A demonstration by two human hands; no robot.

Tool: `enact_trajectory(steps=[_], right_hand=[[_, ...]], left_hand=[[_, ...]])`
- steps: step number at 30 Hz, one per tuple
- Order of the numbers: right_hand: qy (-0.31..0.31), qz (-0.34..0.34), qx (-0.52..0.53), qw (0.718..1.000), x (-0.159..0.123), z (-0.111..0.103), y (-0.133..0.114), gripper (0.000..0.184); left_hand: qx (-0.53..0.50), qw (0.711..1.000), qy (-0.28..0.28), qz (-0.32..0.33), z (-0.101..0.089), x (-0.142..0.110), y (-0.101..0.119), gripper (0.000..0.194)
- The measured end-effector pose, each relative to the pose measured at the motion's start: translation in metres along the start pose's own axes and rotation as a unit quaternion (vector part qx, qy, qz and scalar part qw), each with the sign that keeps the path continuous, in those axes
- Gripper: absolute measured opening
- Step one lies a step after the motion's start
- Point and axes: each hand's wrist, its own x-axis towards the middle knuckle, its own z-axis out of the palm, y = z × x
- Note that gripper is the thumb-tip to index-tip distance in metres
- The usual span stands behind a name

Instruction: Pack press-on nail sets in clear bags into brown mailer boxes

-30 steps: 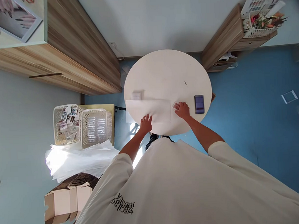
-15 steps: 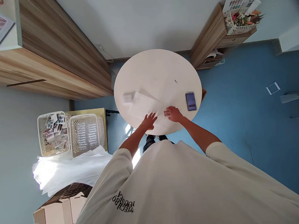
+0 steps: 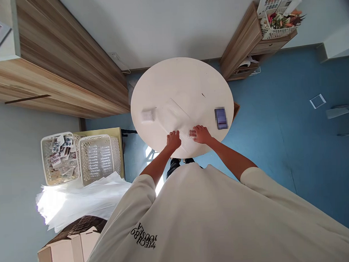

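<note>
My right hand (image 3: 202, 134) is closed on a small clear pack of reddish press-on nails (image 3: 192, 134), held low over the round table's near side. Just left of it, my left hand (image 3: 174, 140) has its fingers curled down on a thin white sheet (image 3: 175, 112). The sheet is pale against the tabletop and partly blurred, so its full outline is hard to make out. A small whitish stack (image 3: 147, 116) lies farther left on the table. To the right of my right hand is a blurred-out purple-blue rectangular object (image 3: 221, 118).
Beside the round white table (image 3: 184, 71), at left, stand a basket with mixed nail packs (image 3: 61, 154) and a basket of clear trays (image 3: 98, 158). White sheets (image 3: 85, 199) and cardboard boxes (image 3: 70, 251) sit nearer me. Wooden cabinets (image 3: 71, 62) flank the table.
My left hand has gone from spread fingers to curled ones. The white sheet has shifted right, away from the small stack. My right hand keeps the nail pack in nearly the same place.
</note>
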Motion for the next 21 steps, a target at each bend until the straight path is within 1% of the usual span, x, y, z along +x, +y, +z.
enact_trajectory(steps=[2,4,9,14,16,17,18,21], right_hand=[[-0.001,-0.021,0.004,1.000,0.000,0.000,0.001,0.072],[-0.006,-0.026,0.000,1.000,-0.001,0.001,0.001,0.073],[-0.006,0.017,-0.020,1.000,-0.011,0.010,-0.003,0.070],[-0.015,0.040,-0.005,0.999,-0.015,0.010,-0.015,0.068],[-0.008,0.033,-0.002,0.999,-0.012,0.007,-0.019,0.068],[-0.002,0.025,-0.005,1.000,-0.009,0.006,-0.021,0.068],[0.005,0.013,-0.010,1.000,-0.006,0.005,-0.023,0.068],[0.025,-0.027,-0.030,0.999,0.006,0.005,-0.026,0.070]], left_hand=[[0.001,1.000,-0.014,0.021,0.001,0.001,0.004,0.070],[0.010,0.999,-0.016,0.037,0.002,0.003,0.005,0.073],[0.030,0.997,-0.025,0.073,0.003,0.012,0.000,0.079],[0.037,0.991,-0.068,0.111,-0.008,0.032,-0.011,0.088],[0.034,0.988,-0.088,0.124,-0.013,0.039,-0.016,0.091],[0.031,0.988,-0.089,0.126,-0.014,0.040,-0.018,0.091],[0.027,0.989,-0.079,0.121,-0.014,0.040,-0.019,0.090],[0.006,0.997,-0.007,0.070,-0.007,0.034,-0.019,0.079]])
